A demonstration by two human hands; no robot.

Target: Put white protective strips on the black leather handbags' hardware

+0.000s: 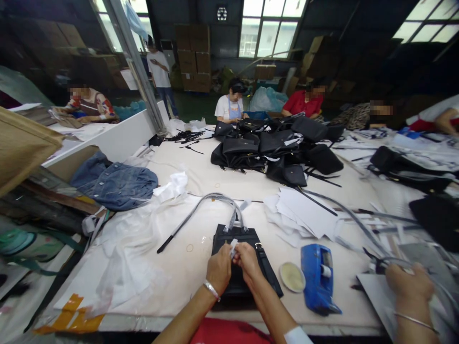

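Observation:
A black handbag (267, 267) with a gold-coloured side buckle lies on the table in front of me. Its handles (234, 217) are wrapped in clear film and point away from me. Over the bag, my left hand (219, 267), with a silver bracelet at the wrist, pinches a small whitish strip (234, 244). My right hand (246, 258) is closed on the same strip from the other side. Whether the strip is plastic or paper, I cannot tell. A long, film-wrapped strap (193, 210) with a black end curves to the left of the bag.
To the right stand a round shallow dish (292, 277) and a blue tape dispenser (315, 282). A co-worker's hand (410, 284) works at the right edge. White sheets (304, 212), piled black bags (244, 148), a denim garment (118, 181) and crumpled white wrapping (125, 248) lie around.

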